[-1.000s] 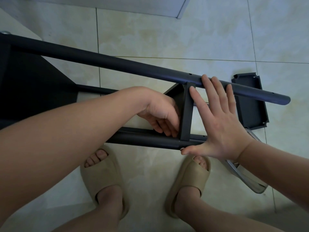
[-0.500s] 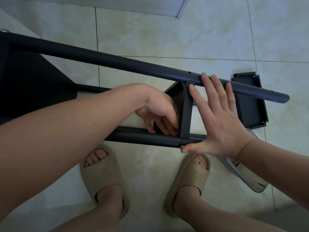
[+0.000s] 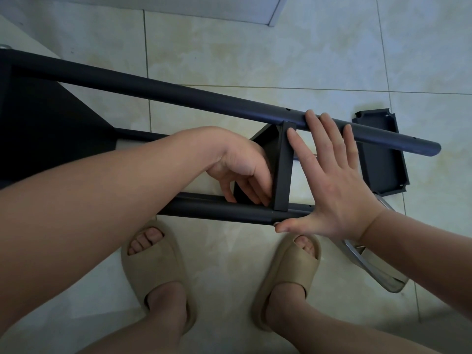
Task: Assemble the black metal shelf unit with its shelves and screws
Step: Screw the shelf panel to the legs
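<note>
Shelf unit lies on its side on the floor (image 3: 255,60), its long axis running left to right. Far pole (image 3: 178,95) and near pole (image 3: 204,207) run along that axis, and a shelf (image 3: 283,169) stands on edge crosswise between them. Left hand (image 3: 240,172) is inside the frame, left of the shelf, with curled fingers (image 3: 255,194) tucked into the corner where shelf meets near pole. Cannot tell whether they pinch a screw or grip the lip. Right hand (image 3: 332,190) is flat against the shelf's right face, straight fingers spread wide, tips on the far pole, thumb (image 3: 286,226) at the near pole's end. Judgement: the right hand braces while the left, nearer the joint, works the fixing. Spare shelf (image 3: 383,162) lies flat just beyond the pole ends, toward the right floor edge.
</note>
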`<control>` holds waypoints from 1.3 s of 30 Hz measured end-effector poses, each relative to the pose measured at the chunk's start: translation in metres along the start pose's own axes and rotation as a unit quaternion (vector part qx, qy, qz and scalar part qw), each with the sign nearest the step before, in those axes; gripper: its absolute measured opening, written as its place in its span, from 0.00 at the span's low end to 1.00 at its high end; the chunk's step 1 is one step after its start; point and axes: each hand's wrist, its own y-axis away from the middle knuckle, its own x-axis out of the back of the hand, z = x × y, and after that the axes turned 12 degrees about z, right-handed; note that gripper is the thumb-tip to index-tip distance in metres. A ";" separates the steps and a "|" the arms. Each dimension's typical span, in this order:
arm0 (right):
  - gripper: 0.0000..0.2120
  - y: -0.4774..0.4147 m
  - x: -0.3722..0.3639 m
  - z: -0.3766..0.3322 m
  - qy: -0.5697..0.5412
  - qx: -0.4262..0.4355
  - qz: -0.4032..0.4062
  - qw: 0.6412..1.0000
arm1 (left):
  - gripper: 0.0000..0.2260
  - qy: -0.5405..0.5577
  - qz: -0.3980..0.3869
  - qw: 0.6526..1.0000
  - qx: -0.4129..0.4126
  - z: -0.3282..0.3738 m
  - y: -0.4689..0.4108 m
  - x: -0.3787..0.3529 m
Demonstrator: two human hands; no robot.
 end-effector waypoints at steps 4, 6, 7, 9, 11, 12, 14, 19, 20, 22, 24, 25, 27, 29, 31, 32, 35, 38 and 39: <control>0.64 0.000 0.000 0.000 0.002 0.000 -0.002 1.000 | 0.03 -0.009 0.009 1.000 0.008 -0.001 -0.001 -0.001; 0.63 0.000 0.000 0.000 0.002 0.000 -0.002 1.000 | 0.04 -0.009 0.014 1.000 0.010 -0.001 -0.003 -0.002; 0.63 0.000 0.000 0.000 0.002 0.000 -0.002 1.000 | 0.04 -0.009 0.014 1.000 0.011 -0.001 -0.004 -0.002; 0.63 0.000 0.000 0.000 0.002 -0.001 -0.002 1.000 | 0.05 -0.008 0.009 1.000 0.009 -0.001 -0.004 -0.002; 0.64 0.000 0.000 0.000 0.004 -0.001 -0.003 1.000 | 0.07 -0.004 0.003 1.000 0.006 0.000 -0.003 -0.001; 0.64 0.000 0.000 0.000 0.004 -0.001 -0.003 1.000 | 0.07 -0.001 0.001 1.000 0.004 0.000 -0.003 0.000; 0.64 0.000 0.000 0.000 0.003 -0.001 -0.004 1.000 | 0.08 0.003 -0.005 1.000 0.004 0.001 -0.001 0.001; 0.64 0.000 0.000 0.000 0.005 -0.001 -0.004 1.000 | 0.03 -0.011 0.008 1.000 0.016 0.000 0.000 -0.001; 0.64 0.000 0.000 0.000 0.005 -0.001 -0.004 1.000 | 0.03 -0.012 0.014 1.000 0.015 0.000 0.000 -0.002; 0.64 0.000 0.000 0.000 0.006 -0.001 -0.005 1.000 | 0.03 -0.013 0.019 1.000 0.014 0.000 -0.001 -0.002; 0.64 0.000 0.000 0.000 0.005 -0.002 -0.005 1.000 | 0.04 -0.016 0.013 1.000 0.015 0.001 -0.001 -0.001; 0.64 0.000 0.000 0.000 0.005 -0.002 -0.005 1.000 | 0.05 -0.016 0.008 1.000 0.014 0.001 0.000 0.000; 0.64 0.000 0.000 0.001 0.005 -0.002 -0.004 1.000 | 0.05 -0.014 0.000 1.000 0.016 0.001 0.001 0.001; 0.64 0.000 0.000 0.001 0.003 -0.002 -0.004 1.000 | 0.04 -0.013 0.001 1.000 0.020 0.001 0.001 0.000; 0.64 0.000 0.000 0.001 0.002 -0.002 -0.004 1.000 | 0.03 -0.015 0.008 1.000 0.021 0.001 0.000 -0.002; 0.64 0.000 0.000 0.001 0.002 -0.002 -0.004 1.000 | 0.03 -0.015 0.011 1.000 0.018 0.001 -0.001 -0.003; 0.64 0.000 0.000 0.001 0.002 -0.001 -0.005 1.000 | 0.04 -0.010 0.010 1.000 0.008 0.000 -0.002 -0.002; 0.64 0.000 0.000 0.002 0.002 0.000 -0.006 1.000 | 0.07 -0.005 0.000 1.000 0.003 0.000 0.000 0.000; 0.64 0.000 0.000 0.002 0.003 0.000 -0.007 1.000 | 0.07 -0.004 -0.002 1.000 0.003 0.001 0.000 0.001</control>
